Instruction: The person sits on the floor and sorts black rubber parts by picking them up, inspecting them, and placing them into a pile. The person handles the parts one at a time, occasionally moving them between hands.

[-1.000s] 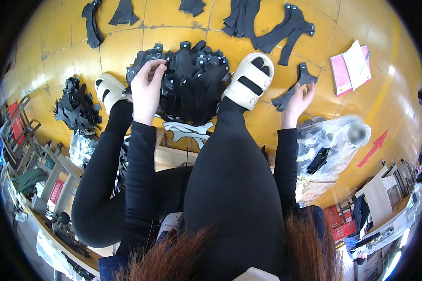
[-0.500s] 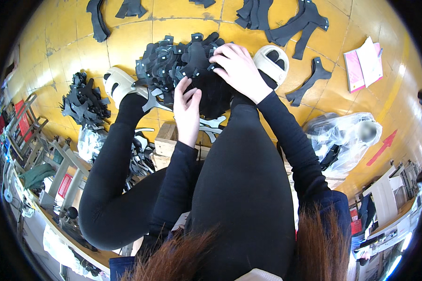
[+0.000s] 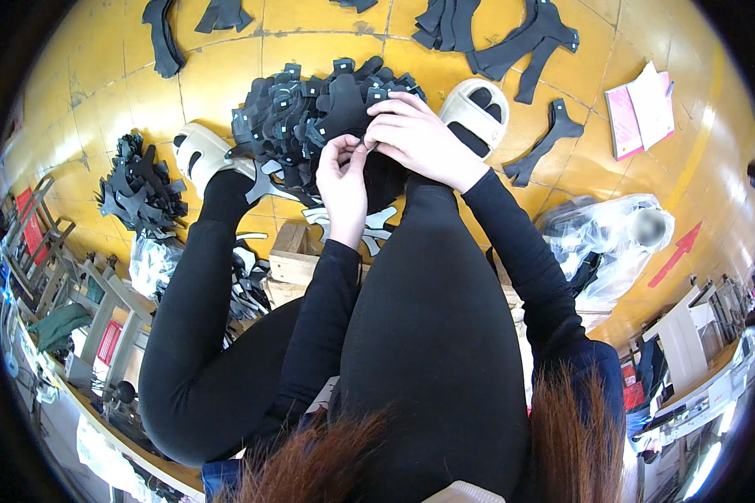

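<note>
Between my feet lies a big heap of black cut fabric pieces (image 3: 289,117), many bearing small pale tags. At its near edge my two hands meet. My left hand (image 3: 342,184) is closed, thumb and fingertips pinched together. My right hand (image 3: 428,142) comes in from the right, its fingers bent and drawn to the left hand's fingertips. Whatever the fingertips pinch is too small and too covered to make out. Dark material lies just beneath both hands. Grey-white cut pieces (image 3: 377,222) show below the heap, next to my left wrist.
Beige sandals (image 3: 476,117) flank the heap. A smaller black pile (image 3: 143,186) lies left, beside a wooden block (image 3: 294,254) nearer me. Right are a Y-shaped black piece (image 3: 549,141), a pink pad (image 3: 637,113) and a clear plastic bag (image 3: 600,243). More black pieces (image 3: 524,46) lie beyond.
My hands have come together at the heap's near edge. The left fingers, spread before, are now pinched; the right hand has moved slightly down toward them. The view has shifted a little.
</note>
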The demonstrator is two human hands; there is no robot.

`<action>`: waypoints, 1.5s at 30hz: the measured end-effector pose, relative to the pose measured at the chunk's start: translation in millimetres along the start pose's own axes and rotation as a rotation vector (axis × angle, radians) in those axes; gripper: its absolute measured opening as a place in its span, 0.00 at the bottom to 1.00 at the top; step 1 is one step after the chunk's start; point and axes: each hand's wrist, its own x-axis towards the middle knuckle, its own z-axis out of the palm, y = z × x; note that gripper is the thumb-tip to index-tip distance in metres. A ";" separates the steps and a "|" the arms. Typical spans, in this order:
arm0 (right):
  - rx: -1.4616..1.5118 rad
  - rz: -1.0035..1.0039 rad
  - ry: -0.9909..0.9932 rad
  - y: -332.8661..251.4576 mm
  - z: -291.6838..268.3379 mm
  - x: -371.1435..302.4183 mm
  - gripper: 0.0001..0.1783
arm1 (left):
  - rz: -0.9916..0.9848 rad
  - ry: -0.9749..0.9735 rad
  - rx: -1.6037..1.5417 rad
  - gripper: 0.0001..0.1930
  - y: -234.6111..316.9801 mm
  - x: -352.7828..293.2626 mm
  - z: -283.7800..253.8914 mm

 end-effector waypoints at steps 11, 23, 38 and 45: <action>0.411 0.154 0.006 -6.2 -27.7 22.0 0.13 | -0.063 -0.339 0.023 0.11 14.7 -5.2 -6.8; -0.005 0.235 0.049 45.6 -7.3 21.9 0.10 | 0.114 0.303 -0.387 0.06 47.9 26.1 -21.1; 0.482 0.409 -0.007 19.1 -37.4 45.6 0.07 | 0.144 0.259 -0.210 0.05 50.8 50.9 -52.0; 0.480 0.375 -0.009 26.4 -16.4 44.3 0.16 | 0.057 0.206 -0.261 0.14 56.5 47.6 -40.9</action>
